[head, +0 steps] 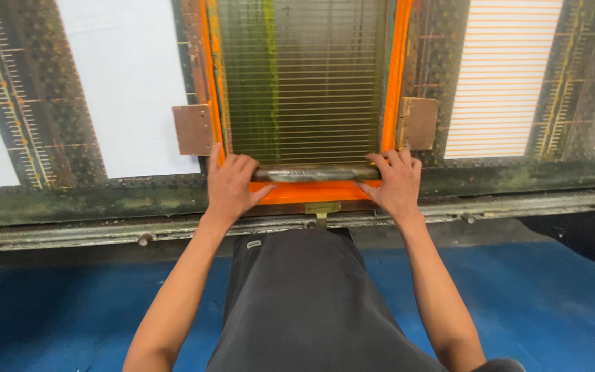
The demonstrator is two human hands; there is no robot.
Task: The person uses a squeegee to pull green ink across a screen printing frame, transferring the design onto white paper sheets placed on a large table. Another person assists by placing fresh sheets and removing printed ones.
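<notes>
The left hand (231,184) lies just left of centre, fingers curled over the left end of a long dark squeegee bar (317,173), thumb tucked under towards the near edge. The right hand (395,183) mirrors it just right of centre, fingers wrapped over the bar's right end. Both hands are closed loosely around the bar, not clenched; how far the thumbs reach behind it cannot be told.

The bar lies crosswise at the near end of an orange screen frame (397,76), in the centre of the picture, touching the frame's bottom rail. It looks rigid and fairly hefty, probably wood or metal with a rubber blade below, and its surface shines as if wet with ink, so it may be slippery. A grip at the two ends, as here, looks like the sound one, since that keeps it level across the mesh.

The green-stained mesh (304,83) with its fine horizontal lines fills the frame up to the top centre; it is likely taut and thin, easily dented by a sharp edge. Brown metal tabs (193,129) stick out at either side of the frame.

Beyond, the long printing table (77,200) runs across the frame, with a white panel (129,83) at upper left and a striped printed panel (500,76) at upper right. A blue floor (552,303) shows below.
</notes>
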